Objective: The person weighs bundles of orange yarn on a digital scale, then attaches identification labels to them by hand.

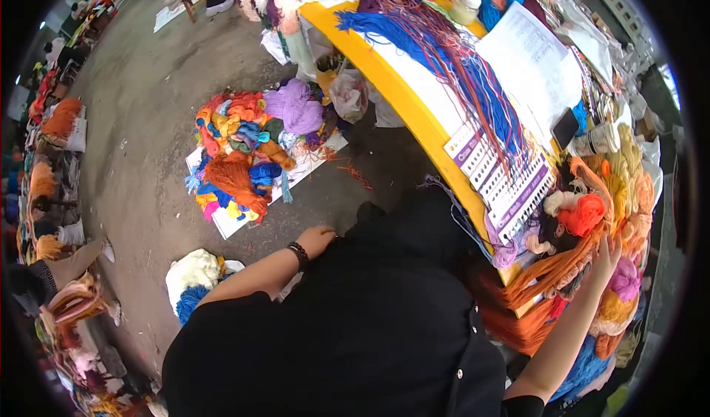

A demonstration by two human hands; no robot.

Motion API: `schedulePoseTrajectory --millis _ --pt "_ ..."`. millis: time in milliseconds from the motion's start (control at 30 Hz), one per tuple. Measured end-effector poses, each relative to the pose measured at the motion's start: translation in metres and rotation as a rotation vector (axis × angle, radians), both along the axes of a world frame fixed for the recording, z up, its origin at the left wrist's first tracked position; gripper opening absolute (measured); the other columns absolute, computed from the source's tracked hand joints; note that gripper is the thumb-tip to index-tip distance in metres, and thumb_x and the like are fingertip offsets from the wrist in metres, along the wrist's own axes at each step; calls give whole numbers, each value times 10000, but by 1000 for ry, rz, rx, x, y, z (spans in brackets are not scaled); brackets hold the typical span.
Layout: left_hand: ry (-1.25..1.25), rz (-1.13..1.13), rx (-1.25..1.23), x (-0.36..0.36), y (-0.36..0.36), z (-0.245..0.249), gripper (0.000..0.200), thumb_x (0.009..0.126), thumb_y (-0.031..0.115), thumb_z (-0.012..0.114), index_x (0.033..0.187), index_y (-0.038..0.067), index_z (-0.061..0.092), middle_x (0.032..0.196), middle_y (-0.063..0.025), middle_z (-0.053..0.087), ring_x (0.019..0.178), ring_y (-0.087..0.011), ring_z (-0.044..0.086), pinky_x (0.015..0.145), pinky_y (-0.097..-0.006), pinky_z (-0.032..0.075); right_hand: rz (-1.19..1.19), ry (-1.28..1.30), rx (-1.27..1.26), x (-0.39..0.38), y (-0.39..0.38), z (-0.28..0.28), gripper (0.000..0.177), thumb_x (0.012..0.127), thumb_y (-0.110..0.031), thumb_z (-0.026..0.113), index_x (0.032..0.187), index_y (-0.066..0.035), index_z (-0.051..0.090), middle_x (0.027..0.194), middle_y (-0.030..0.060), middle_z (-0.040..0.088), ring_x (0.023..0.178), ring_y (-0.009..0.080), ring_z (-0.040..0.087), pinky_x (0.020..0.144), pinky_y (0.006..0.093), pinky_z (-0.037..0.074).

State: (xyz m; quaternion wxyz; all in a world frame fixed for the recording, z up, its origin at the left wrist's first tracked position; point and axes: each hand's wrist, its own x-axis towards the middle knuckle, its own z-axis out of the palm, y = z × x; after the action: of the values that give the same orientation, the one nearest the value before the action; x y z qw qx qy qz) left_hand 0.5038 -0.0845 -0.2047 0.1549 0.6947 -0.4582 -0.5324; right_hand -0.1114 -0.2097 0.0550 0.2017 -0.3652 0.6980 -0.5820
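Observation:
My right hand (607,257) is at the right end of the table, its fingers stretched out and apart, touching a long hank of orange-brown yarn (547,269). The strands run from beside the hand to the table's yellow edge and hang down over it. Just above the hand sit a bright red-orange yarn ball (581,215) and peach skeins (637,221); a pink skein (626,278) lies below it. My left hand (318,241), with a dark bracelet at the wrist, lies by my knee. Its fingers look loosely extended and I see nothing in them.
Multicoloured yarn (240,151) is heaped on white board on the floor. Cream yarn (194,275) lies left of me. Blue strands (444,55), a printed calendar (510,180), a written sheet (529,55) and a phone (565,127) are on the yellow-edged table (421,117). Other people sit farther off.

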Motion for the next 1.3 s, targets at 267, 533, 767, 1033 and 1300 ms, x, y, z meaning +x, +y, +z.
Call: schedulePoseTrajectory --millis 267,533,767,1033,1300 --pt "371 -78 525 -7 -15 -138 467 925 377 512 1280 73 530 1221 -134 583 1118 -250 550 950 -359 413 159 85 54 47 -42 21 414 907 -183 583 1304 -96 507 1244 22 561 1085 108 530 839 257 404" --pt "-225 -448 44 -22 -1 -108 472 955 502 345 1052 127 615 950 -183 657 919 -354 627 779 -461 478 304 77 124 102 -48 15 341 917 -138 557 1250 -67 539 1203 15 581 1096 102 531 890 256 401" --pt "-300 -396 112 -21 5 -104 434 921 438 382 1033 111 645 974 -186 662 936 -365 629 770 -475 491 424 96 181 110 -57 -15 293 924 -126 556 1200 -28 560 1145 43 608 1052 132 576 864 250 446" --pt "-103 -329 210 -13 3 -105 429 882 401 450 985 39 656 963 -223 652 929 -386 627 792 -477 483 969 550 206 358 -147 -31 276 851 -53 616 1125 -28 595 1104 103 616 1036 185 575 901 298 433" --pt "-63 210 64 56 -71 -188 438 888 416 492 983 24 661 986 -227 644 954 -388 609 844 -463 469 1197 1361 -131 524 -247 -78 854 692 -328 753 1400 -80 344 1472 204 266 1348 389 266 1099 527 180"
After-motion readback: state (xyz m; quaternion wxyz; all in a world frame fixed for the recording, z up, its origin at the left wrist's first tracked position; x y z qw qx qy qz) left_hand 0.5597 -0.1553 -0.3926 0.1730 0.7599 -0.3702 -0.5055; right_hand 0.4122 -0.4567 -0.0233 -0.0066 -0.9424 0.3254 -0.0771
